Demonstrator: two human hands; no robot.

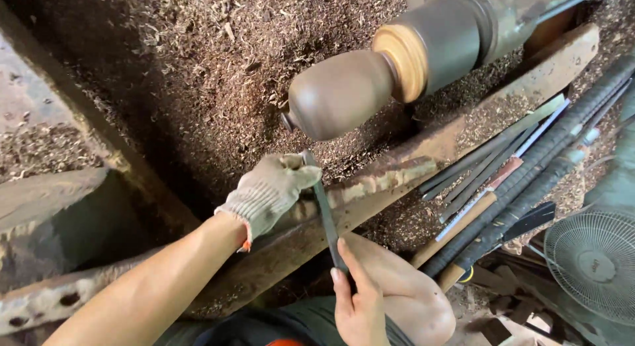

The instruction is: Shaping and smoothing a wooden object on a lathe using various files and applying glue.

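L hand [270, 192], grey knit glove, pinches tip of long dark metal chisel [327, 217]; bare R hand [360, 306] grips handle end. Chisel axis points up toward rounded brown wood workpiece [340, 93] just above; L hand nearer.

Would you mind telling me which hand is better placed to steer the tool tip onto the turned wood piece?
The left hand: gloved, it grips the tool near its tip, just below the piece. The right hand holds the rear end.

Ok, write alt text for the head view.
Two hands hold a long dark chisel below a rounded wooden piece on a lathe: gloved left hand near the tip, bare right hand on the handle. Wood shavings lie around; tools rest at right.
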